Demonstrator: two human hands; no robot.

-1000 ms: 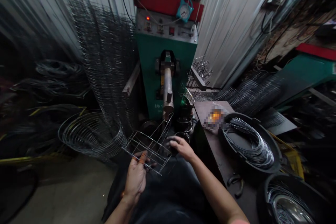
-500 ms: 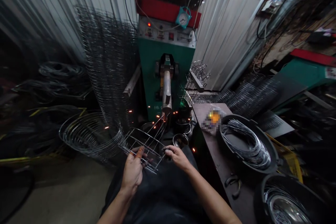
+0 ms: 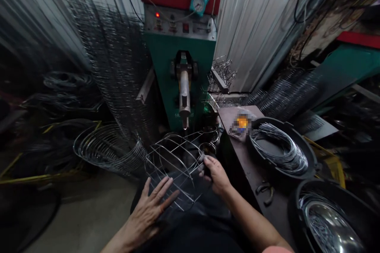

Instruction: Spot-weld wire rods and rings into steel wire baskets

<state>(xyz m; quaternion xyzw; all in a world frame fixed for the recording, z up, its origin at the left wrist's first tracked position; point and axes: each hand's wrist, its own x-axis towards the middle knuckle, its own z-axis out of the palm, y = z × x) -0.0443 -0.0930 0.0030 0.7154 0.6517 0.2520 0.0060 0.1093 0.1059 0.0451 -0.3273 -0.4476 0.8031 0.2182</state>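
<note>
A wire rack [image 3: 175,151] of crossed metal rods hangs tilted over my lap, below the electrode tip of a green spot welding machine [image 3: 162,71]. My right hand [image 3: 216,173] pinches the rack at its right edge. At the rack's near left side, my left hand [image 3: 152,205] is spread with its fingers apart. Its fingertips lie by the wires; whether they touch cannot be made out. The metal electrode arm [image 3: 184,91] points down toward me, just beyond the rack's far edge.
Stacked wire frames [image 3: 115,55] and nested wire rings [image 3: 103,148] stand left. On the right, a bench [image 3: 252,162] bears pliers [image 3: 265,193], a black tub [image 3: 311,166] of wire hoops and another tub [image 3: 293,213] holding a shiny metal bowl [image 3: 332,221]. A teal dial clock [image 3: 198,3] hangs on the machine.
The sparks at the electrode have gone, and the rack has come away from the tip and turned flatter. My left hand has let go and spread; my right hand has shifted right.
</note>
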